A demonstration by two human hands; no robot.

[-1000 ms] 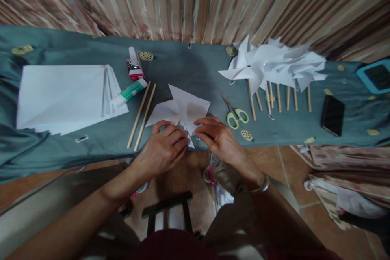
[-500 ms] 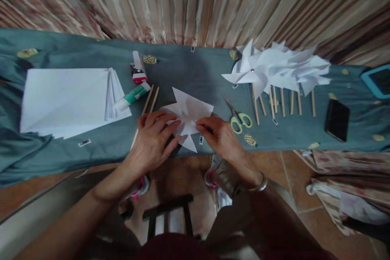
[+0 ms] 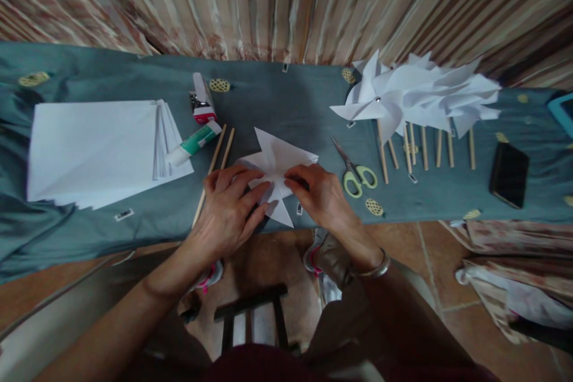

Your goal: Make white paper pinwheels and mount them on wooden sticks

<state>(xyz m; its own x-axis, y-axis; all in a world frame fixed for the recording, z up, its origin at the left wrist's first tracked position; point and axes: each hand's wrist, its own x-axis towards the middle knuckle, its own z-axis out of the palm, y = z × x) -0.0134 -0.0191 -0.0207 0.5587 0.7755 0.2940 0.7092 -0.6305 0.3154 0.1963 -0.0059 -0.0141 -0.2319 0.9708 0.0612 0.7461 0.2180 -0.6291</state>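
On the cloth (image 3: 308, 101), a pinwheel (image 3: 286, 154) lies at centre, the left hand (image 3: 227, 208) spread over it at eight o'clock and the right hand (image 3: 323, 194) pinching it at four, where a slackening pinch might let it unfurl.

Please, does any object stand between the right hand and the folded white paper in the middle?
Nothing visible does. The right hand already has its fingertips at the folded paper. The scissors lie to the right of the paper, outside that gap.
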